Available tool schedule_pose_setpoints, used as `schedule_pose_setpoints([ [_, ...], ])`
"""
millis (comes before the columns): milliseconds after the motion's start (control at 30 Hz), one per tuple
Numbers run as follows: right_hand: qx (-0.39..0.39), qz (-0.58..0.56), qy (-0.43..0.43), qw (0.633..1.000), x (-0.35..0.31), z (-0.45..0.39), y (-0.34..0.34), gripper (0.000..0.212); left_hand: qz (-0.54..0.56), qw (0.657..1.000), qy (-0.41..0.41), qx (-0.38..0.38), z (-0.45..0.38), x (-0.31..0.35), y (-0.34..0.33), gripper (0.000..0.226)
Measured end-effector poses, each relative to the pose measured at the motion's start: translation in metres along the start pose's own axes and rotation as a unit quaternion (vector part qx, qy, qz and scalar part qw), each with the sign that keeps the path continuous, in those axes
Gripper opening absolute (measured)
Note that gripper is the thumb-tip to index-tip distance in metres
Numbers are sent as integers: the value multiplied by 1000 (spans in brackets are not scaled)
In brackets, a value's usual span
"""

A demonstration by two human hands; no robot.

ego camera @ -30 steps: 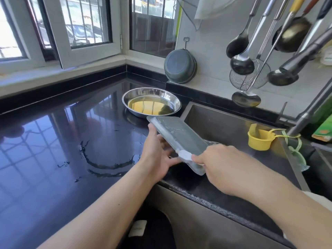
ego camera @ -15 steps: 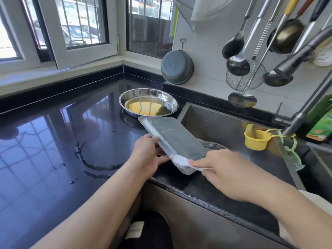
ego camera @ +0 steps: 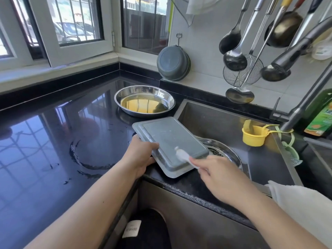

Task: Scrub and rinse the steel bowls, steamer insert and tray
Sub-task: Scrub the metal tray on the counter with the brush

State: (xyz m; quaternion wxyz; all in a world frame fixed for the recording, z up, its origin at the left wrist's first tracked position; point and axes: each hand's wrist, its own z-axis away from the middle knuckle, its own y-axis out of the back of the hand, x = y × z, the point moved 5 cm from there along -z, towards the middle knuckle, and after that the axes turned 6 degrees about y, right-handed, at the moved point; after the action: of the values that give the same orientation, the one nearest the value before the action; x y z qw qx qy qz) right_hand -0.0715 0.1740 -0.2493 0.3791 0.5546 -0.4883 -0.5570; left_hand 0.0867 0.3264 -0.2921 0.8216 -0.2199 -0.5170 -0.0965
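Note:
A grey rectangular tray [ego camera: 167,139] is held bottom-up and tilted over the sink's near left corner. My left hand [ego camera: 142,155] grips its left long edge. My right hand [ego camera: 219,173] pinches a small white scrubbing pad [ego camera: 182,155] and presses it onto the tray's near right part. A shallow steel bowl [ego camera: 143,103] with a yellow reflection inside sits on the black counter behind the tray. Another steel bowl [ego camera: 224,153] lies in the sink, partly hidden by the tray and my right hand.
The steel sink [ego camera: 215,119] holds a yellow cup [ego camera: 254,135] hung by the tap [ego camera: 296,112]. Ladles and a wire skimmer [ego camera: 240,74] hang on the wall above. A grey basin [ego camera: 172,63] hangs at the corner. The black counter [ego camera: 53,141] is wet. A white cloth [ego camera: 296,200] lies at right.
The tray has swung flatter and a little toward the sink. My right hand with the pad has slid from the tray's near edge up onto its surface. The bowl in the sink has come into sight.

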Motion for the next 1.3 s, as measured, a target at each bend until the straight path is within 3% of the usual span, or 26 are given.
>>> schedule_pose_setpoints([
  [100, 10, 49, -108, 993, 29, -2, 4, 47, -15, 1000, -14, 8, -1, -1, 0, 40],
  [233, -35, -42, -51, 997, 0, 5, 0, 48, -21, 999, -23, 15, -3, -2, -2, 40],
  [400, -35, 65, -170, 983, 67, -21, 15, 54, -25, 999, -33, 18, -4, -2, -1, 42],
  [533, -50, -15, -123, 991, 57, -19, 8, 44, -31, 998, -46, 36, -8, -2, 1, 49],
  [667, -26, -3, -173, 985, 81, -19, 19, 48, -43, 996, -57, 44, -8, -3, 2, 52],
  [800, -34, -70, -125, 989, 60, -5, 8, 46, -51, 996, -48, 46, -10, -4, 2, 55],
  [900, -5, -30, -176, 984, 79, -8, 15, 48, -58, 996, -46, 44, -10, -5, 2, 53],
  [1067, -49, -30, -87, 995, 36, -5, 7, 48, -55, 996, -58, 44, -8, -4, 1, 46],
  [1200, -57, 69, -143, 986, 65, -25, 20, 51, -54, 996, -53, 49, -8, -5, 1, 45],
  [1300, -88, 4, -86, 992, 38, -21, 10, 52, -54, 996, -53, 53, -8, -5, 1, 49],
])
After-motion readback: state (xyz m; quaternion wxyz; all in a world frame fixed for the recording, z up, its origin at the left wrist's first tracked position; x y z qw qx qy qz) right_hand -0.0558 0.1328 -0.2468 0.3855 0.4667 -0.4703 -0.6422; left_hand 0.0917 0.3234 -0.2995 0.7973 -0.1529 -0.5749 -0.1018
